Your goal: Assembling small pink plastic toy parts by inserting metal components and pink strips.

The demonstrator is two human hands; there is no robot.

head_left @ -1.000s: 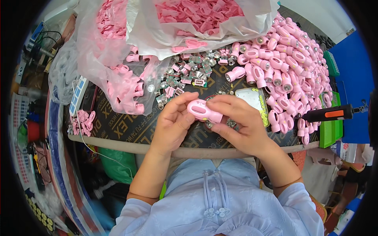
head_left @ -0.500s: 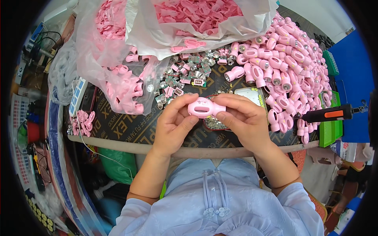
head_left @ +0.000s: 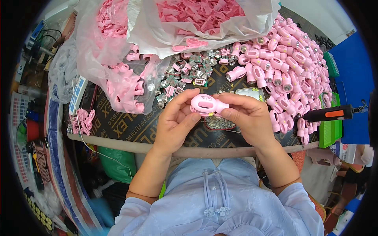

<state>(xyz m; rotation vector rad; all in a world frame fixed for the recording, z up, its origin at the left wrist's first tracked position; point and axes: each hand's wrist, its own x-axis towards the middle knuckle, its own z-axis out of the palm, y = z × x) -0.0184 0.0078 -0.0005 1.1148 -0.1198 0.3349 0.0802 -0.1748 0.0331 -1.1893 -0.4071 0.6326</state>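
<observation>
A pink toy flashlight [head_left: 206,111] with an oval handle slot is held level over the front of the table, between both hands. My left hand [head_left: 176,122] grips its wide handle end between thumb and fingers. The narrower lamp end is in the fingers of my right hand [head_left: 247,117]. A small yellow piece shows on the flashlight's lower side. Just below it lies a red-rimmed tray [head_left: 219,126] of small metal screws, partly hidden. Beyond my right hand is a white tray [head_left: 252,93] with small yellow pieces.
Many pink flashlights [head_left: 289,65] are heaped at the right. A black electric screwdriver [head_left: 328,114] hangs beside them, near a green tray [head_left: 331,122]. Circuit parts and reflectors [head_left: 188,70] lie in the middle. Bags of pink shells [head_left: 201,15] stand behind; a clear bag [head_left: 118,84] lies left.
The flashlight has turned and tilted slightly in my fingers and shifted a little up and right. More of the screw tray shows below. Both hands keep their hold.
</observation>
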